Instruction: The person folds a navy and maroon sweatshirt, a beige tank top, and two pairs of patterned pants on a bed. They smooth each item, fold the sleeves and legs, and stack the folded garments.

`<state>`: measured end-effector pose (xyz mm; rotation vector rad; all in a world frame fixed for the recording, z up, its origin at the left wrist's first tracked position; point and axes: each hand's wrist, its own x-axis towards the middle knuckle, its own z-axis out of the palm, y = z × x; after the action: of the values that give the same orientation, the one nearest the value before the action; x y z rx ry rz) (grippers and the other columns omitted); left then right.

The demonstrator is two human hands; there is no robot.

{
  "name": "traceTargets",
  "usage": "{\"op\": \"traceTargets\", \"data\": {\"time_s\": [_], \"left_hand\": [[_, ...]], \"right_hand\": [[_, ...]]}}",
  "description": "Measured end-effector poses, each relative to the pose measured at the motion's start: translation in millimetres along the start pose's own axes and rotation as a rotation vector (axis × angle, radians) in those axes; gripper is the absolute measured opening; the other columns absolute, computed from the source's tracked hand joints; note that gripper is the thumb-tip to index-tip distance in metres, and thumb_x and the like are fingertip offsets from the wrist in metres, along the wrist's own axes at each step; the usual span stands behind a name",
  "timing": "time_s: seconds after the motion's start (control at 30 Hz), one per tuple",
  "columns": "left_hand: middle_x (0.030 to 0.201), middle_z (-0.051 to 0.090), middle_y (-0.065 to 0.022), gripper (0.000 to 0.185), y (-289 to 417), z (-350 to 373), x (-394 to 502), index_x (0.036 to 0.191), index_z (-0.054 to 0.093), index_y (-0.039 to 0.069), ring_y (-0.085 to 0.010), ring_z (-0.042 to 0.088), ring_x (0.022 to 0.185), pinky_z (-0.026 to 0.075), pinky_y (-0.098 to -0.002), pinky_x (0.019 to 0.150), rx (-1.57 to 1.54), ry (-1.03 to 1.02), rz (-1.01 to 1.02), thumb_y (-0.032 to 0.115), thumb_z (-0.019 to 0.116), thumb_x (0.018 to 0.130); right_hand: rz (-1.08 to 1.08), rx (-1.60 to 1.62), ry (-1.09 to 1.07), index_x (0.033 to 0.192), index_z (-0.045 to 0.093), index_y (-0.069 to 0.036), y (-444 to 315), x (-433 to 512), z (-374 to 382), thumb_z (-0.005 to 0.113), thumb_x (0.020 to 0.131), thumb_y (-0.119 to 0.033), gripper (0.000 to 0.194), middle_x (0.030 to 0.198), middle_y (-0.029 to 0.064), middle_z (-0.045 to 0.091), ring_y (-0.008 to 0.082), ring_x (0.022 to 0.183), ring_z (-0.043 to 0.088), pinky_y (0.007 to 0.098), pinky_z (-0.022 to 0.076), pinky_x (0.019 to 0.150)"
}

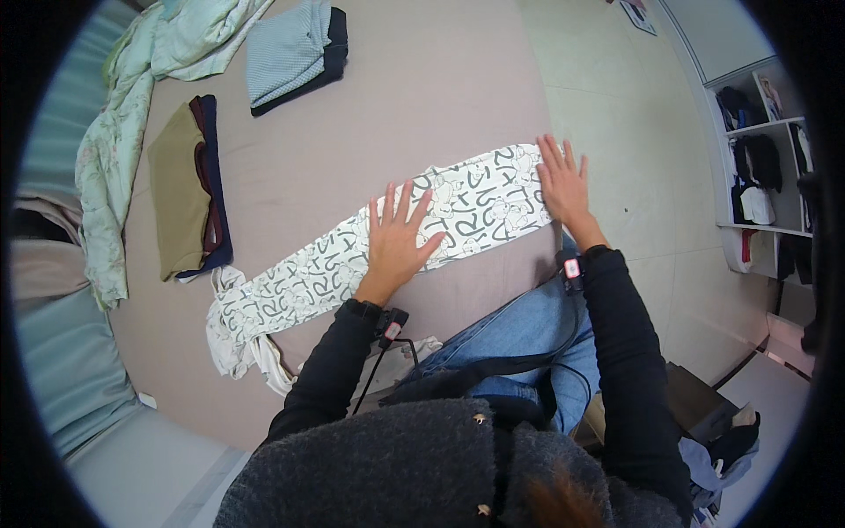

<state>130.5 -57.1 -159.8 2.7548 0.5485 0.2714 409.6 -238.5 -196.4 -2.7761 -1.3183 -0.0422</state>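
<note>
A long white garment printed with dark letters and bear figures [317,267] lies stretched diagonally across the bed, flat at its right end and bunched at its left. My left hand [396,241] rests palm down on its middle, fingers spread. My right hand [564,178] lies flat over its right end, by the bed's edge, fingers apart. Neither hand grips the cloth. Crumpled white fabric [228,343] gathers at the garment's left end. Part of the cloth under my hands is hidden.
Folded tan, maroon and navy clothes [179,191] lie left on the bed sheet [429,86]. A folded light-blue checked cloth [287,49] sits on a dark one behind. A floral quilt [119,152] runs along the far left. Shelves with clothes [759,129] stand right, across the tiled floor.
</note>
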Motion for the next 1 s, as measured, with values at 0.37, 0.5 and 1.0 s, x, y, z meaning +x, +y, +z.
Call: {"op": "traceTargets", "data": {"time_s": [0.37,0.5,1.0], "left_hand": [[0.09,0.057,-0.0108,0.03,-77.9,-53.9,-8.6,0.097,0.06,0.003,-0.029,0.054,0.087,0.045,-0.0383,0.077,-0.166,-0.03,-0.161,0.022,0.075,0.078],[0.079,0.056,-0.0102,0.026,-68.1,-51.0,-4.5,0.096,0.061,0.002,-0.0249,0.054,0.077,0.044,-0.0335,0.073,-0.284,-0.152,-0.23,0.019,0.072,0.08],[0.085,0.066,-0.0023,0.026,-168.3,-47.6,108.7,0.096,0.065,-0.005,-0.0063,0.057,0.076,0.048,-0.0254,0.068,-0.825,-0.186,-0.541,0.021,0.063,0.094]], "right_hand": [[0.566,0.943,-0.022,0.11,0.056,0.007,16.7,-2.0,5.2,0.073,0.083,-0.033,0.051,0.096,0.0153,0.065,0.0198,0.091,0.06,0.0319,0.0476,0.081],[0.333,0.882,0.097,0.098,0.056,0.001,17.6,-0.5,-19.1,0.069,0.084,-0.014,0.025,0.083,0.0122,0.065,0.0154,0.078,0.06,0.0315,0.0482,0.071],[0.195,0.601,0.486,0.137,0.037,0.005,-12.3,181.6,-48.5,0.075,0.082,-0.023,0.073,0.1,0.0149,0.065,0.0238,0.09,0.065,0.0328,0.0531,0.08]]}}
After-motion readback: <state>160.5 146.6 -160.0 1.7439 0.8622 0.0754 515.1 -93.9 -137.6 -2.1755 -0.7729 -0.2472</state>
